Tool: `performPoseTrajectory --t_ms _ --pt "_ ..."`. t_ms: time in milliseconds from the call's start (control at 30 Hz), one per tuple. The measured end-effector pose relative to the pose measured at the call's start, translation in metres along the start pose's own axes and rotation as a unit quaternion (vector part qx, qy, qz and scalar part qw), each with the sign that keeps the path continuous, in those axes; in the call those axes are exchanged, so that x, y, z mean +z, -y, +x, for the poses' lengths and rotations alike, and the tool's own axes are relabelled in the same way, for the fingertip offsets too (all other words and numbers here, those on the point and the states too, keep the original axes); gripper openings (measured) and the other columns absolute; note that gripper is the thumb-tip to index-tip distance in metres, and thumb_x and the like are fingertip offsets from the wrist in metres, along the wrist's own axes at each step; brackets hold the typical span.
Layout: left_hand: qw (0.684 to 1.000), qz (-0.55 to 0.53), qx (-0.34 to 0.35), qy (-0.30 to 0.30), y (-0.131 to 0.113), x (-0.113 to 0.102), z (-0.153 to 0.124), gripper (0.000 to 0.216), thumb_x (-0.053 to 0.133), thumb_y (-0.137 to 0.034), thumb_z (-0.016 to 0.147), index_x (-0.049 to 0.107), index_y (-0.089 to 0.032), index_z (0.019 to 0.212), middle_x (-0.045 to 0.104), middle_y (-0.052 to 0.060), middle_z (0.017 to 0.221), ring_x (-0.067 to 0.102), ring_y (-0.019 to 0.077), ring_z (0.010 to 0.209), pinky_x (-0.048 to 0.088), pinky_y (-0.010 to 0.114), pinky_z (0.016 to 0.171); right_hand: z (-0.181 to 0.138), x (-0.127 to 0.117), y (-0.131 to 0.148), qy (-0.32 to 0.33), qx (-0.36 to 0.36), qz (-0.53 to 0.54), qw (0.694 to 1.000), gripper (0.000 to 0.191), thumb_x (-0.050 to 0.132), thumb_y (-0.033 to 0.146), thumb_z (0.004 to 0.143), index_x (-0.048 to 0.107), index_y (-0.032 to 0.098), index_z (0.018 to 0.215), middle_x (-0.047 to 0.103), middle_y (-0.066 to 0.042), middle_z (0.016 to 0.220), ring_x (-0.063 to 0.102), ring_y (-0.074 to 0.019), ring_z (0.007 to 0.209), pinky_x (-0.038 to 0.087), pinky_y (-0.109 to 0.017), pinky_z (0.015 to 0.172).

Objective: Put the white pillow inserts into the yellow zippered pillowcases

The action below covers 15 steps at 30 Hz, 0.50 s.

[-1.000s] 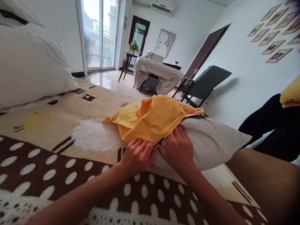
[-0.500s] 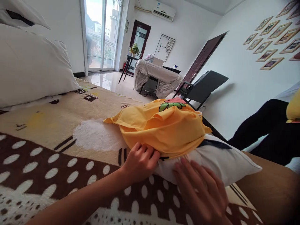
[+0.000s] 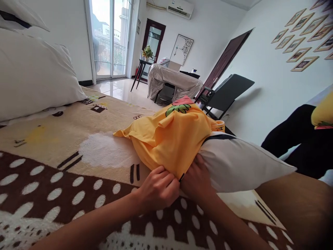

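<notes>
Gripping yellow cloth [image 3: 174, 142], left fingers [image 3: 162, 177] sit near illegible black print [image 3: 181, 177]

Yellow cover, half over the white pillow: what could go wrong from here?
1. The left hand pinches the near edge of the yellow cover; if that grip slips, the edge could ride up off the white pillow.
2. The cover is bunched in folds, so the pillow might catch or crumple inside.
3. The right hand is tucked at the cover's edge against the pillow; its fingers could snag the fabric.
</notes>
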State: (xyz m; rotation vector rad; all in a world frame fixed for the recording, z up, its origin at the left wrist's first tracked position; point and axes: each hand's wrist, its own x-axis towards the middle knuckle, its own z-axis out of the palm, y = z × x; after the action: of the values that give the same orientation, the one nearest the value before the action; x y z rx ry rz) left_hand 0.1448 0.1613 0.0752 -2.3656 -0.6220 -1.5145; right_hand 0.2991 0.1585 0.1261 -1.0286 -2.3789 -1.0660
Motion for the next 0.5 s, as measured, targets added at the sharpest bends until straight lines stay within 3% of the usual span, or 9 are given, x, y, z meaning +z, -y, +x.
performPoseTrajectory --t_ms 133,233,400,433,500 --pt "0.999 0.028 -0.022 0.011 0.011 -0.008 0.007 0.022 0.051 -0.012 0.082 0.046 -0.017 0.061 0.047 -0.001 0.058 0.044 0.0121 0.057 0.037 0.030 0.059 0.011 0.010 -0.002 -0.057 -0.009 0.016 0.998 0.025 0.048 0.011 0.077 0.064 0.021 0.061 0.059 -0.005 0.057 0.054 -0.0201 0.068 0.035 -0.041 0.100" --pt "0.995 0.043 -0.010 0.087 0.017 -0.022 0.017 0.017 0.051 -0.015 0.081 0.050 -0.018 0.065 0.052 0.000 0.061 0.051 0.0140 0.057 0.039 0.031 0.056 0.001 0.003 -0.004 -0.111 -0.041 0.061 0.991 0.018 0.052 0.013 0.078 0.065 0.018 0.066 0.065 -0.005 0.064 0.060 -0.0199 0.073 0.043 -0.042 0.097" --pt "0.967 0.032 -0.035 0.249 0.007 -0.033 0.021 0.010 0.053 -0.016 0.080 0.055 -0.017 0.069 0.060 -0.001 0.060 0.058 0.0184 0.052 0.036 0.034 0.045 -0.025 -0.048 -0.019 -0.115 -0.130 0.161 0.972 0.029 0.045 0.008 0.076 0.067 0.013 0.096 0.073 -0.009 0.091 0.065 -0.0223 0.100 0.053 -0.040 0.090" --pt "0.957 0.022 -0.044 0.286 0.004 -0.033 0.021 0.011 0.053 -0.017 0.081 0.057 -0.017 0.071 0.061 -0.001 0.061 0.060 0.0190 0.053 0.036 0.034 0.045 -0.030 -0.061 -0.026 -0.122 -0.124 0.143 0.974 0.030 0.047 0.007 0.076 0.066 0.013 0.099 0.073 -0.009 0.093 0.065 -0.0226 0.103 0.054 -0.039 0.090" --pt "0.932 0.001 -0.057 0.357 -0.002 -0.035 0.020 0.012 0.054 -0.019 0.083 0.060 -0.017 0.072 0.064 0.000 0.064 0.062 0.0203 0.056 0.037 0.033 0.046 -0.038 -0.081 -0.045 -0.127 -0.042 0.053 0.990 0.035 0.055 0.009 0.078 0.064 0.013 0.112 0.071 -0.012 0.105 0.061 -0.0273 0.112 0.050 -0.043 0.094"
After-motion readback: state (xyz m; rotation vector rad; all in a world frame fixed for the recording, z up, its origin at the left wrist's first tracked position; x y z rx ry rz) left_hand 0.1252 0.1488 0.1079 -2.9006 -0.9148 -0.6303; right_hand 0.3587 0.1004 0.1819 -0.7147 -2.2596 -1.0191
